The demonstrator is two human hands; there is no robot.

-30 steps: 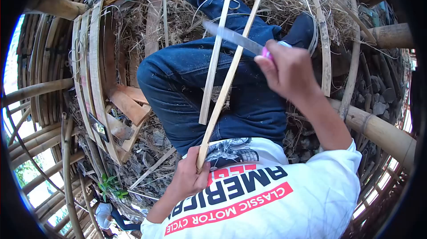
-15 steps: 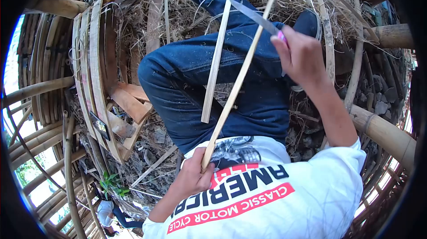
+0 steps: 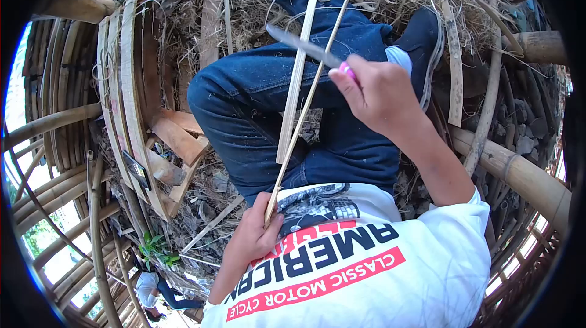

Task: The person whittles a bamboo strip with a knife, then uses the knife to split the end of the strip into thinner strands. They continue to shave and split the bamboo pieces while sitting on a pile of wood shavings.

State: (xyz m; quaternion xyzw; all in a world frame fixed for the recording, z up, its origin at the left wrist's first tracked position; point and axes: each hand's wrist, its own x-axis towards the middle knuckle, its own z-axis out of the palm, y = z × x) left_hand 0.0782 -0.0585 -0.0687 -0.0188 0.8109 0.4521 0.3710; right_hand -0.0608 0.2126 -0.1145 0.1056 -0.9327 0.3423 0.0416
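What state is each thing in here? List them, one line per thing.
left hand: shut on the lower end of the bamboo strip.
right hand: shut on the knife's pink handle.
knife: raised, blade crossing the bamboo strip, blurred.
bamboo strip: thin, tilted, running up over the leg.
wider strip: lying loose on the thigh, in neither hand.

The thin strip [image 3: 279, 181] runs from your left hand [image 3: 253, 236] out under the knife [image 3: 293, 40] in your right hand [image 3: 378, 93]; a wider strip [image 3: 293, 93] lies just left, on your thigh [image 3: 244, 83].
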